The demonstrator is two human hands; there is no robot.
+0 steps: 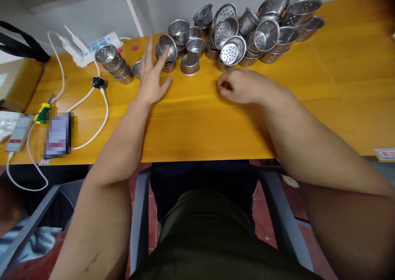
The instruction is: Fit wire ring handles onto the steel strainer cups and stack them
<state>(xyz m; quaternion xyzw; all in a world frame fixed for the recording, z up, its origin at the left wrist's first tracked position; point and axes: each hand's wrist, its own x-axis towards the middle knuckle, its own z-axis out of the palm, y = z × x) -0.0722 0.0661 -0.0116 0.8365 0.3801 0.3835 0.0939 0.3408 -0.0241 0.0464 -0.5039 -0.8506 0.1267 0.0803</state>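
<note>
Left hand (152,81): spread wide, fingers fanned away from the body, thumb out to the right; nothing seen in the grip.
Tilted steel cup (171,52): partly behind the left hand's fingers, mouth turned toward the left hand; propped at an angle, probably by a cup underneath. Contact with the fingers: cannot tell.
Right hand (238,85): fingers curled in and pressed together toward the thumb, low over the desk (197,125); nothing visible in the curl, inner side partly hidden.
Bright perforated cup (229,53): just beyond the right hand, tipped toward it, apparently leaning on cups below. Touching or not: cannot tell.
Upturned perforated cup (190,64): beyond and between both hands, base up, resting on its wide rim, likely steadier that way.
Jumbled cup heap (267,35): beyond and to the right of the right hand, cups at odd angles, perhaps loosely piled with rims catching on other rims.
Leaning cup stack (112,61): left of the left hand, one cup inside another; tapered sides probably good for nesting, flared rims for stopping short.
Smartphone (58,134): well left of the left hand, near a white cable (108,111), probably for charging.
Yellow-green screwdriver (43,113): farther left of the left hand, beside a grey phone (20,134).
</note>
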